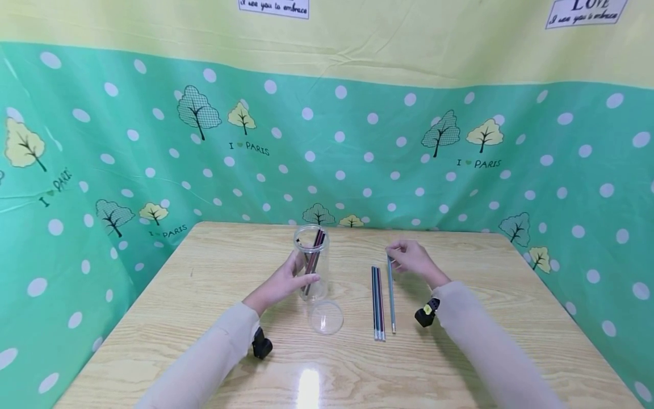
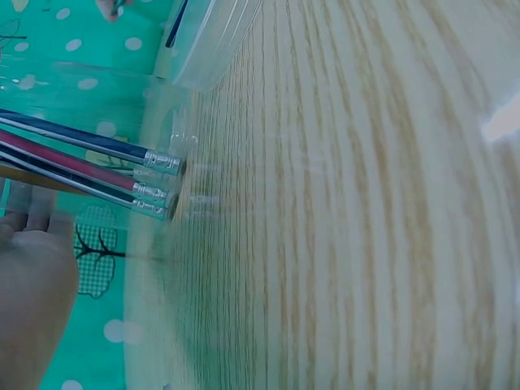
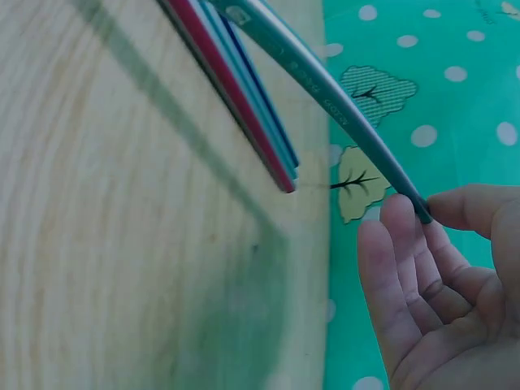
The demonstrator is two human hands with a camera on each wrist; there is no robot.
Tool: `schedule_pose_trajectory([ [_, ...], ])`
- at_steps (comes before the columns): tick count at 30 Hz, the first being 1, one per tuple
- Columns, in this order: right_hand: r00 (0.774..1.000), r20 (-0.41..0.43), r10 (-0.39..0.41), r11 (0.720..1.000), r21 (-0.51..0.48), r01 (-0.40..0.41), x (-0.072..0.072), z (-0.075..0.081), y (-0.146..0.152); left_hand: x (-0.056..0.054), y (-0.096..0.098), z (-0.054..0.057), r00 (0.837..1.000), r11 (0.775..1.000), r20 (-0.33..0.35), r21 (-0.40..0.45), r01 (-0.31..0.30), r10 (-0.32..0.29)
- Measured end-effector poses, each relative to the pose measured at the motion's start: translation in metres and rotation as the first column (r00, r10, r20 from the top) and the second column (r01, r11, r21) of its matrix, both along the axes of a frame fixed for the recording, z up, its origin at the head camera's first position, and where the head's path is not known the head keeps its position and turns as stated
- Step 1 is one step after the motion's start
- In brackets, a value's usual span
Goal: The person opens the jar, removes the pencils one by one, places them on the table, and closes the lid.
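My left hand (image 1: 281, 285) grips a clear, open-topped jar (image 1: 322, 287), thumb on the near side and fingers around the far left. Inside, several dark and red pencils (image 2: 97, 166) lean with their metal-ringed eraser ends down at the bottom. My right hand (image 1: 415, 261) pinches the far end of a blue-green pencil (image 1: 391, 295) between thumb and fingertips. In the right wrist view this pencil (image 3: 341, 110) slants up off the table, its other end out of frame. Just left of it, three pencils (image 1: 378, 304) lie side by side on the wood.
A round clear lid (image 1: 327, 318) lies on the wooden table (image 1: 230, 363) just in front of the jar. Behind the table and along both sides hangs a green dotted cloth (image 1: 357, 187) with printed trees. Each wrist carries a small black camera (image 1: 261, 343).
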State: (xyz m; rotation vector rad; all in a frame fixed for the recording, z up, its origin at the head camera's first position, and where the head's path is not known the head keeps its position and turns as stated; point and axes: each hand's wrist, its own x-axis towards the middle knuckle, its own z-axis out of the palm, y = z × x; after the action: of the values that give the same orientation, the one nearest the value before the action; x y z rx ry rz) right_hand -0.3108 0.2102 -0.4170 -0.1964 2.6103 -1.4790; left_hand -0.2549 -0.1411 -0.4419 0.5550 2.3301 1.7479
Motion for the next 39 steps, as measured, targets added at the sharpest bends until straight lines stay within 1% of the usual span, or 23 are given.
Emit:
schedule_pose_trajectory([
  [7,0.996,0.086,-0.017,1.000,0.008,0.017,-0.003,-0.017,0.000,0.000,0.000,-0.001,1.000,1.000,0.007,0.005,-0.004,0.004],
  [11,0.992,0.128,-0.021,0.999,-0.026,0.025,-0.005,-0.026,-0.001,0.000,0.000,0.000,1.000,1.000,0.004,0.007,-0.004,0.004],
  [14,0.989,0.144,-0.022,0.999,-0.040,0.028,-0.006,-0.031,-0.002,0.000,0.001,0.000,1.000,1.000,0.008,0.009,-0.004,0.004],
  [23,0.990,0.139,-0.019,1.000,-0.004,0.020,-0.008,-0.040,-0.003,0.000,0.001,0.000,1.000,1.000,0.008,0.008,-0.001,0.001],
  [32,0.995,0.103,-0.009,0.999,0.052,0.004,-0.006,-0.039,-0.007,0.000,0.000,-0.001,1.000,1.000,0.009,0.004,-0.007,0.007],
  [39,0.994,0.110,-0.006,0.998,0.063,-0.001,-0.007,-0.038,-0.010,0.000,0.000,-0.001,1.000,1.000,0.012,0.005,-0.002,0.002],
])
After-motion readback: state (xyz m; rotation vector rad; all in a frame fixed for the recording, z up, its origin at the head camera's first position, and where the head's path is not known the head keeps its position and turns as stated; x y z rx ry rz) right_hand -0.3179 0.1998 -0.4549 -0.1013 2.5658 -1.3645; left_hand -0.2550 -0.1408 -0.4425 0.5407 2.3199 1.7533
